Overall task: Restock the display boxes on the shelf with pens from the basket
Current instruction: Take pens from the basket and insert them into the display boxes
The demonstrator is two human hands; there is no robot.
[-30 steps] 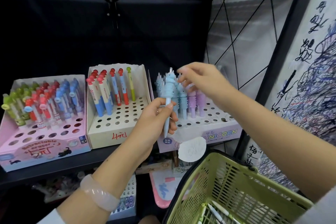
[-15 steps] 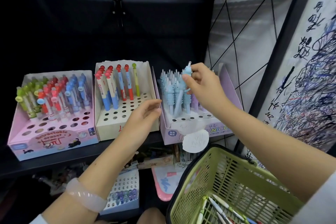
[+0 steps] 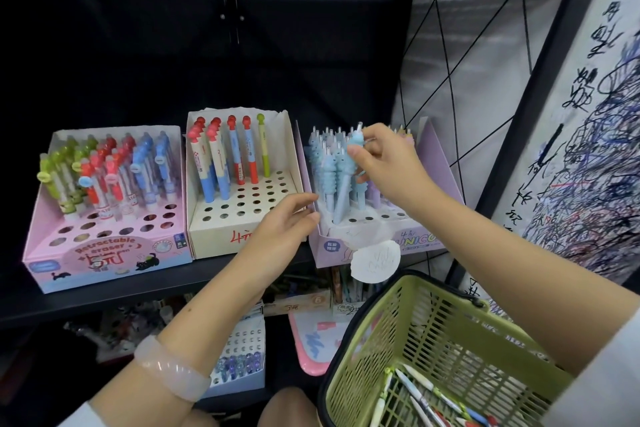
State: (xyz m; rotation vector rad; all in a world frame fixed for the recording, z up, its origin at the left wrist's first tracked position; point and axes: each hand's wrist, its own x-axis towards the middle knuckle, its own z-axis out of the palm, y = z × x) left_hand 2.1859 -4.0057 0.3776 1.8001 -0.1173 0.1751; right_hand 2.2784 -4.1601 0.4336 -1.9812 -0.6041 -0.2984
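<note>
Three display boxes stand on the black shelf: a pink eraser-pen box (image 3: 104, 260), a cream box (image 3: 221, 239) with red, blue and green pens, and a lilac unicorn box (image 3: 415, 239) on the right. My right hand (image 3: 384, 163) pinches the top of a light blue unicorn pen (image 3: 343, 191), whose tip sits down in the lilac box among the other blue pens. My left hand (image 3: 284, 222) hovers with relaxed fingers at the lilac box's left wall and holds nothing. The green basket (image 3: 398, 322) at lower right holds several pens (image 3: 422, 395).
Many holes in all three boxes are unfilled. A round white price tag (image 3: 375, 262) hangs off the lilac box. A lower shelf holds another pen box (image 3: 239, 357) and a pink item (image 3: 308, 347). A scribbled test sheet (image 3: 595, 149) covers the right wall.
The blue unicorn pen passed from my left hand to my right, which lowered it into the lilac box. My left hand let go and opened beside the box.
</note>
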